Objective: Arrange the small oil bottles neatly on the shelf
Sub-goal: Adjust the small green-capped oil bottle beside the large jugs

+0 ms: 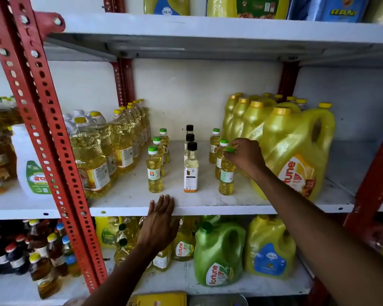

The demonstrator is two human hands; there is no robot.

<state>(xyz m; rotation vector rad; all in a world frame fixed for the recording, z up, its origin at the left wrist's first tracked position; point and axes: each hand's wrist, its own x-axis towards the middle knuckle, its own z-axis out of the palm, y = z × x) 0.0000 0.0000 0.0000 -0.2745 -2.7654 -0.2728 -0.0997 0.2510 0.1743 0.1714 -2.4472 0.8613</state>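
Observation:
On the white middle shelf point(131, 195) small oil bottles stand in three rows running front to back. The left row has three green-capped yellow bottles, its front one point(154, 171) nearest the edge. The middle row has three black-capped bottles, led by a white-labelled one point(191, 171). The right row holds three green-capped bottles. My right hand point(245, 154) grips the top of the front right bottle point(226, 177) by its green cap. My left hand point(159, 219) rests flat on the shelf's front edge, fingers together, holding nothing.
Large yellow oil jugs point(296, 151) crowd the shelf just right of my right hand. Tall clear oil bottles point(93, 155) stand to the left. A red perforated upright point(42, 120) crosses the left side. More jugs and bottles fill the shelves above and below.

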